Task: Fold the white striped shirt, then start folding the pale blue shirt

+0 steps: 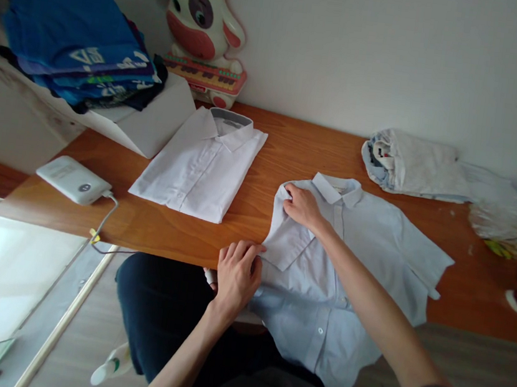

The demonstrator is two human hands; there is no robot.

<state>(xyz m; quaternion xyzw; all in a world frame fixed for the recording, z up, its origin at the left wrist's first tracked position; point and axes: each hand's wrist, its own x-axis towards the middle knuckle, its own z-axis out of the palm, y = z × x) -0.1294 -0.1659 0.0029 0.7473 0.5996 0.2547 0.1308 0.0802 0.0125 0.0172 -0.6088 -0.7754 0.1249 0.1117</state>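
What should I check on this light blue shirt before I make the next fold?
1. Left hand on the folded sleeve edge at the table's front: ok, fingers press it down.
2. Right hand at the shoulder near the collar: ok, it pins the fold's top.
3. Light blue shirt flat on the table: not ok, its hem hangs off the front edge.
4. Other sleeve folded in: not ok, it lies spread out.
5. Buttons closed: cannot tell for all; the lower placket looks shut.
6. Room beside the white shirt: ok, bare wood shows between the two.
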